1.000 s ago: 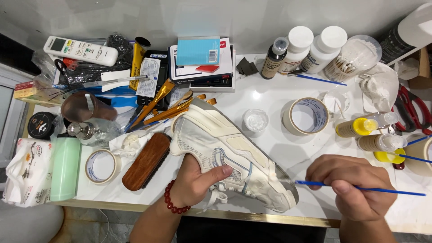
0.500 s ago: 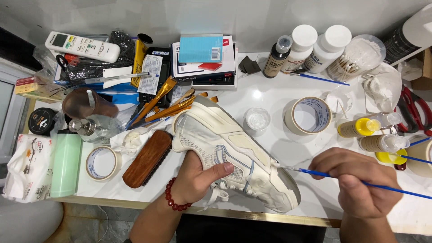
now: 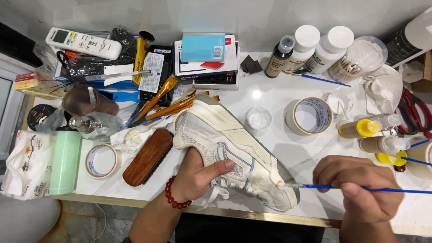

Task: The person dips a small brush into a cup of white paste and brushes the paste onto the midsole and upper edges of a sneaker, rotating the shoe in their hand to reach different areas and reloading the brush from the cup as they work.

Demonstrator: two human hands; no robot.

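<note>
— What's in the left hand [image 3: 198, 173]?

— A cream-white sneaker [image 3: 236, 150], lying on its side across the glossy white worktop [image 3: 274, 96], toe toward the front edge. It's mesh and smooth panels with thin blue-grey trim and a thick rubbery sole. The left grip is clenched on the shoe's middle, thumb laid across the side panel, with a string of round dark-red beads [image 3: 173, 198] on the wrist.

— And the right hand [image 3: 360, 184]?

— Its grip is pinched shut on a thin blue-handled brush [image 3: 360, 188]. The pale tip touches the sneaker's toe, just above the sole.

— What lies around them?

— Just left of the shoe, a long oval wooden brush [image 3: 147, 157] with dark bristles, and a flat roll of tape [image 3: 103, 160]. A second, wider tape roll [image 3: 309, 116] sits right of the shoe, with a small round clear jar [image 3: 258, 119] of white powder between them. Behind the heel is a fan of orange-handled paintbrushes [image 3: 168, 105].

— Bottles?

— Two white plastic ones with flat screw caps [image 3: 330, 45] at the back, a dark one with a clear nozzle [image 3: 278, 57] beside them, then a clear tub of cotton swabs [image 3: 357, 58]. Near the right hand, a yellow squeeze bottle [image 3: 360, 128] lies on its side.
</note>
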